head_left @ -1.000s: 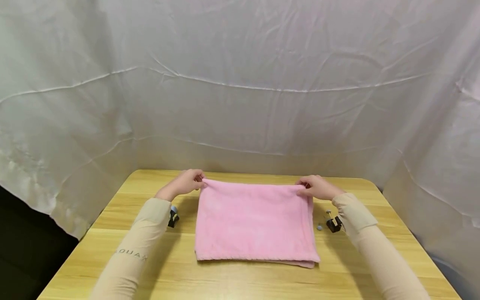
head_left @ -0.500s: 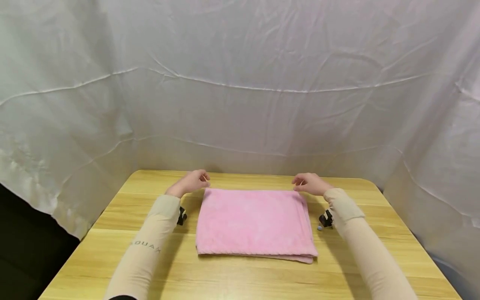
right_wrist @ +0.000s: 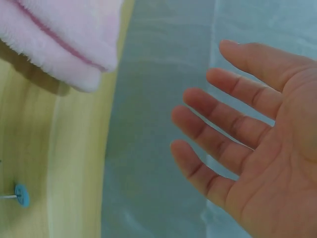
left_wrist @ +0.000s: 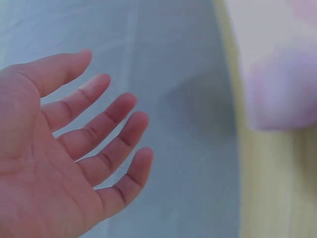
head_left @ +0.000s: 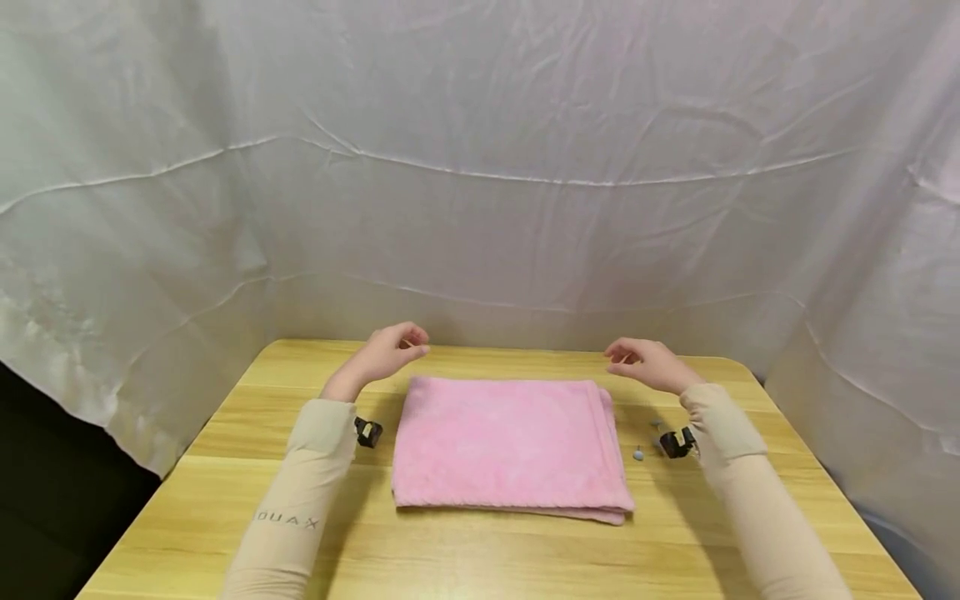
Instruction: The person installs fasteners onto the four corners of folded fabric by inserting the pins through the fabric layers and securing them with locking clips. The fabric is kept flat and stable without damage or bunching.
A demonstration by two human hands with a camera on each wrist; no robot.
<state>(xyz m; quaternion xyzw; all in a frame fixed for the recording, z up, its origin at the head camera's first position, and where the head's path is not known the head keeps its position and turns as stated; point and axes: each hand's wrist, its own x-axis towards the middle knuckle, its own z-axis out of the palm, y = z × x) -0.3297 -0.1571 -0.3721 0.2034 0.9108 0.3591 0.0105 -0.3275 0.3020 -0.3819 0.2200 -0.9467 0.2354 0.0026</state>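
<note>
A pink fleecy cloth (head_left: 510, 442), folded into a flat rectangle, lies on the wooden table (head_left: 465, 567). Its layers show along the right side and at the front right corner. My left hand (head_left: 388, 350) hovers by the cloth's far left corner, apart from it and holding nothing. In the left wrist view, the left hand's fingers (left_wrist: 114, 111) are spread and relaxed. Beyond the far right corner hangs my right hand (head_left: 648, 364), also without anything in it. Loosely bent fingers (right_wrist: 225, 139) of this hand show in the right wrist view, off the cloth's folded corner (right_wrist: 74, 54).
A small blue round-headed piece with a thin stem (head_left: 638, 454) stands on the table right of the cloth. Black wrist cameras (head_left: 367, 432) sit under both forearms. A pale grey curtain (head_left: 480, 233) hangs behind the table and at both sides.
Both hands held the cloth's far corners a second ago and have let go. The cloth's far edge has dropped flat. The hands have since risen slightly, and the right moved outward.
</note>
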